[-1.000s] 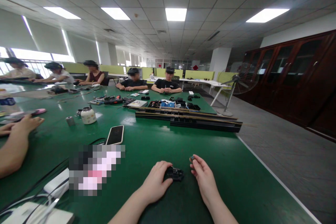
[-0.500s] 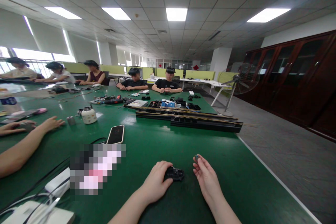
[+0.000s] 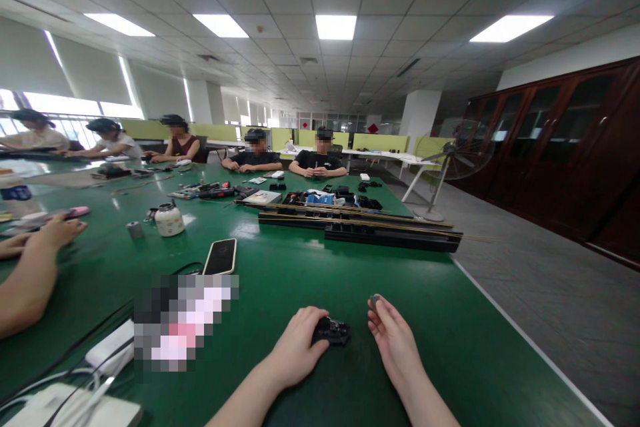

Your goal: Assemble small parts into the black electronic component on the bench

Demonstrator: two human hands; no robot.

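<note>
My left hand (image 3: 301, 345) is closed around the near side of a small black plastic part (image 3: 334, 331) that rests on the green table (image 3: 280, 287). Its upper side shows some fine detail, too small to name. To the right, my right hand (image 3: 393, 333) is raised a little over the table, its thumb and forefinger pinching a tiny grey-green piece (image 3: 375, 301). That piece's kind cannot be made out. A short gap lies between the black part and my right hand.
Long black rails (image 3: 390, 239) with thin brass-coloured rods lie across the table ahead. A phone (image 3: 221, 257), a white jar (image 3: 169, 220), a grey cylinder (image 3: 135, 230) and cables with a white power strip (image 3: 113, 347) are at left. A co-worker's arms (image 3: 35, 273) reach in there.
My own hands and the black part have hardly moved. At the left, the co-worker's hand has drawn back leftward, away from the grey cylinder.
</note>
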